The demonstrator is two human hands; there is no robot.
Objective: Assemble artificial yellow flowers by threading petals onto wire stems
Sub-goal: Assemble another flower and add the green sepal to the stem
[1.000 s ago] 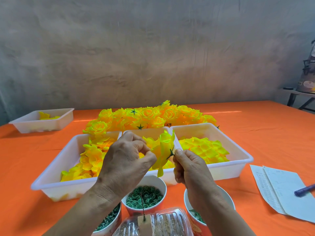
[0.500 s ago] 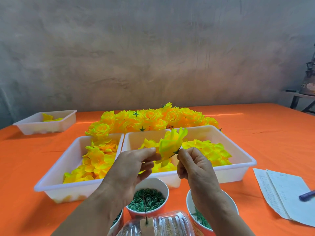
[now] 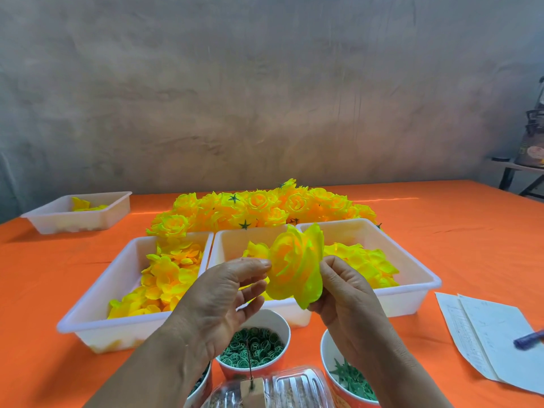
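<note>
A yellow rose-shaped flower (image 3: pixel 295 267) hangs in the air above the middle tray, its face turned toward me. My right hand (image 3: pixel 347 301) grips it from behind and below, thumb against its back petals. My left hand (image 3: pixel 226 293) has its fingers nearly straight, with the fingertips touching the flower's left edge. No wire stem shows on this flower. Three white trays hold loose yellow petals: left tray (image 3: pixel 97 304), middle tray (image 3: pixel 232 242), right tray (image 3: pixel 421 278). A pile of finished yellow flowers (image 3: pixel 265 209) lies behind the trays.
Cups of green rings (image 3: pixel 253 347) and green star-shaped leaves (image 3: pixel 350 378) stand near me, beside a clear plastic box (image 3: pixel 279 390) with a thin wire upright in a block. A small white tray (image 3: pixel 79 212) sits far left. Papers (image 3: pixel 488 334) and a pen (image 3: pixel 528 338) lie right.
The flower has turned from edge-on to facing me and looks fuller. My left hand has opened from a curled pinch to straighter fingers at the flower's edge. The camera has tilted slightly.
</note>
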